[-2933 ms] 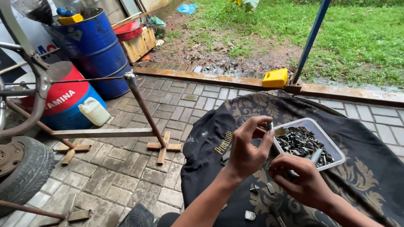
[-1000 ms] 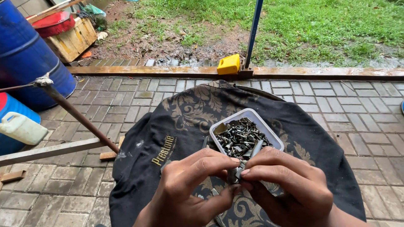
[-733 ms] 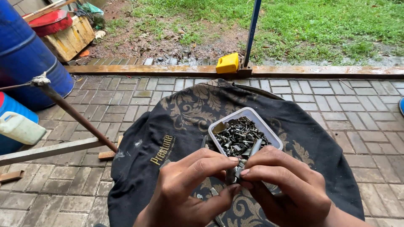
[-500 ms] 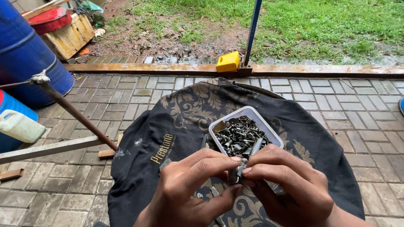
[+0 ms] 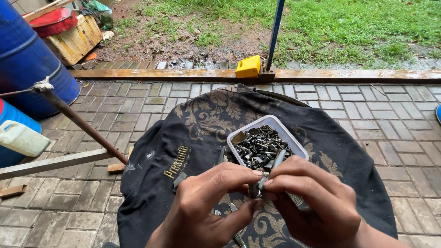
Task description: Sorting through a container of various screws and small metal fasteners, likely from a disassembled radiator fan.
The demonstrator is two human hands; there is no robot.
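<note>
- Pinching a small metal bolt [image 5: 255, 187] between the fingertips of left hand [image 5: 209, 206] and right hand [image 5: 312, 204], fingers closed on it from both sides.
- Held low, just in front of a white plastic tray [image 5: 275, 125] heaped with dark screws and bolts [image 5: 259, 148].
- Resting under the tray, a black patterned cloth [image 5: 202, 115] draped over a round table.
- Possibly a nut on the bolt; too small to tell.
- Lying loose on the cloth near the hands, a few more metal parts [image 5: 179, 180].
</note>
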